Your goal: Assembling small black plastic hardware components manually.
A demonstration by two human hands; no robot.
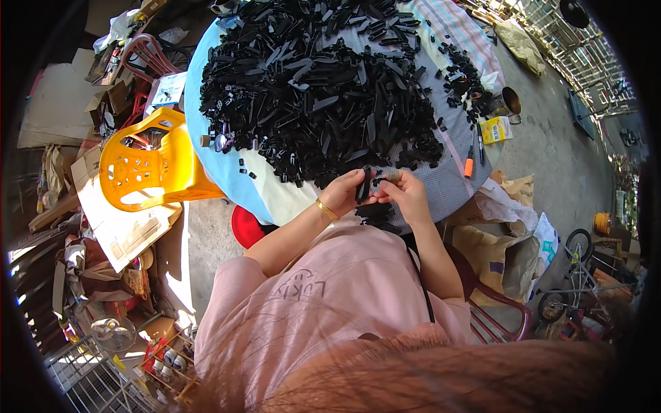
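Note:
My left hand, a gold-coloured bracelet at its wrist, grips a long black plastic piece between thumb and fingers. Close against it, my right hand is closed in a pinch; a small dark part seems to be at its fingertips, too small to name. Something greyish wraps one of its fingers. Both hands meet at the table's near edge, just in front of a big heap of black plastic pieces. More black pieces lie below my hands, near my lap.
The heap covers much of a round, cloth-covered table. A smaller black pile, an orange marker and a yellow packet lie on its right. A yellow chair stands left, a red stool nearer; paper bags sit right.

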